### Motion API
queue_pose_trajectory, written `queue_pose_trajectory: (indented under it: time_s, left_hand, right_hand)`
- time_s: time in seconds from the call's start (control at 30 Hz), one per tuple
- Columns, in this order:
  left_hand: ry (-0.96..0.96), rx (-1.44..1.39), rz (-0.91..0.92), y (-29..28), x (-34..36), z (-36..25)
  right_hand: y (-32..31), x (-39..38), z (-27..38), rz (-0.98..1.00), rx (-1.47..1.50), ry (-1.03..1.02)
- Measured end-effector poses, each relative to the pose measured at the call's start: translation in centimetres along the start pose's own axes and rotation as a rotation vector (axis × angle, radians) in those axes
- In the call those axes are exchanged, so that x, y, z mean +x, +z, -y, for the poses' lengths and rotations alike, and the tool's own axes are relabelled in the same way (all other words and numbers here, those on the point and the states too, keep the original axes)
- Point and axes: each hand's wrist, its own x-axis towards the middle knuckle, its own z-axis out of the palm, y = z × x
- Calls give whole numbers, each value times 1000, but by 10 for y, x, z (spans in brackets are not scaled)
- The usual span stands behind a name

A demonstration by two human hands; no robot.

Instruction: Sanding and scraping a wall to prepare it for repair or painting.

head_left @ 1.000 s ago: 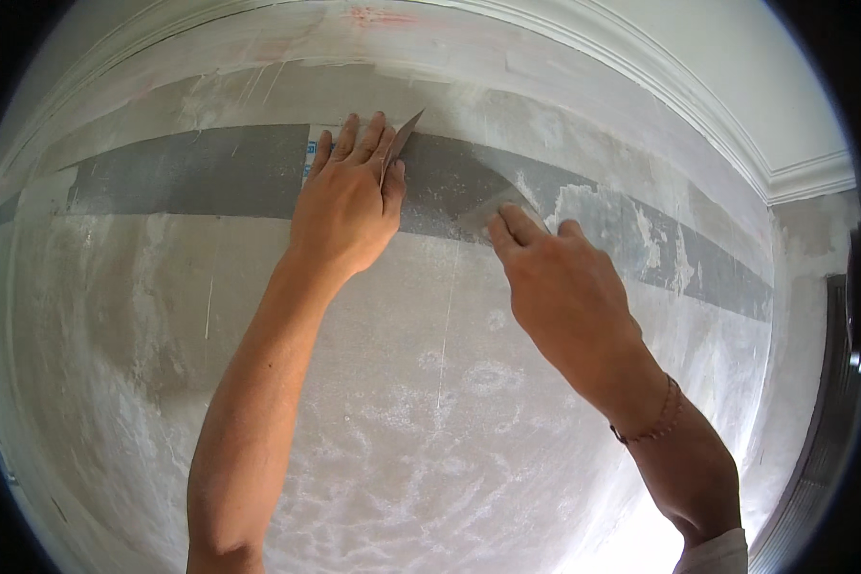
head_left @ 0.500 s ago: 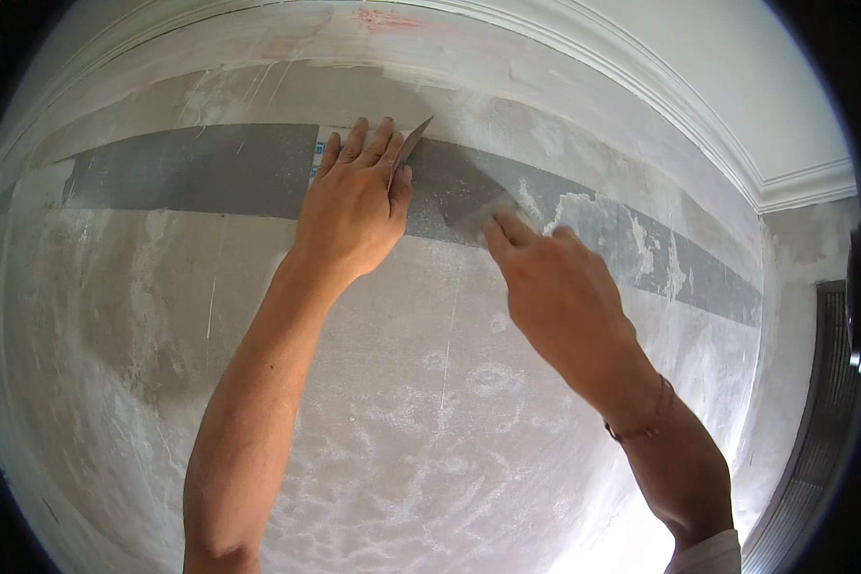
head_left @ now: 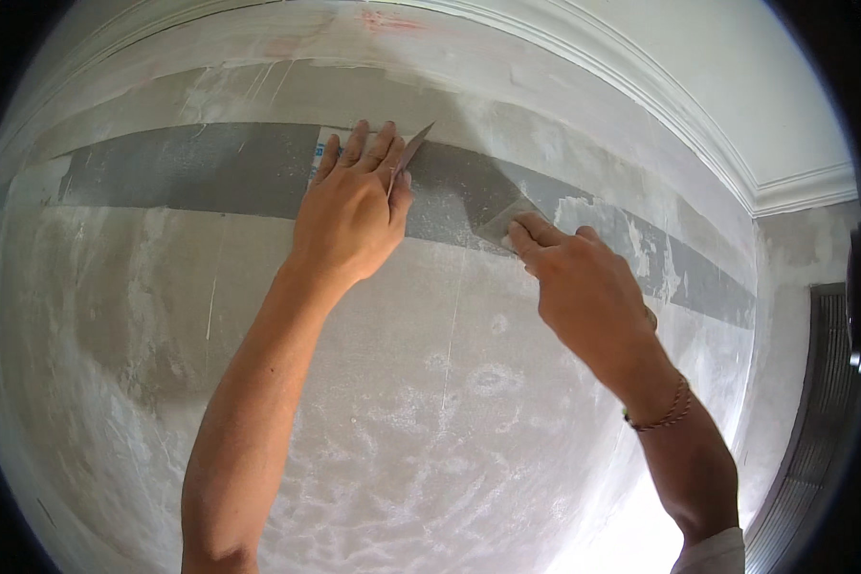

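High on the plastered wall (head_left: 430,402), my left hand (head_left: 349,215) grips a thin scraper blade (head_left: 411,151), its tip poking up past my fingers onto the grey band (head_left: 191,167). My right hand (head_left: 584,287) is clenched on a putty knife (head_left: 503,222), blade flat to the band just ahead of my knuckles. Tilt either edge too steeply and I reckon it gouges the skim; loosen either grip and a blade could drop.
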Motion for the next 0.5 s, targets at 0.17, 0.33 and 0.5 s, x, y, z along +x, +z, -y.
queue_pose_trajectory:
  time_s: [0.17,0.33,0.5]
  left_hand:
    - [22,22,-9,0,2,-5]
    - [22,39,-4,1,1,-3]
    - [22,37,0,2,0,1]
  right_hand:
    - [-12,16,3,78,-76,36]
    - [2,8,5,27,-134,71]
    - [-2,2,7,132,-191,67]
